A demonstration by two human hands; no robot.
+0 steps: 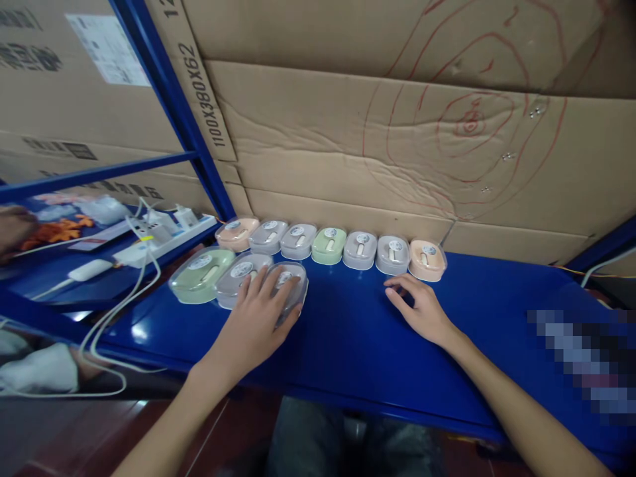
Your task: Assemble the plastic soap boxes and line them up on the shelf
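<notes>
My left hand (263,308) lies over a small grey box with a clear lid (297,273), at the right end of the front row. Its fingers are spread across the lid and partly hide it, with the thumb by the box's right front side. Touching distance to the left are another grey box (229,278) and a green box (199,279). My right hand (420,308) hovers low over the blue table, empty, fingers loosely bent and thumb apart. Just beyond it stands a peach box (427,262), last in the back row. Each lid carries a round sticker and a pale oblong piece.
The back row also holds a green box (328,246), several grey ones and a peach box (237,234). Cardboard (322,132) walls the table's far side. A blue frame, a power strip (163,242) and white cables are on the left, near another person's hand (14,228).
</notes>
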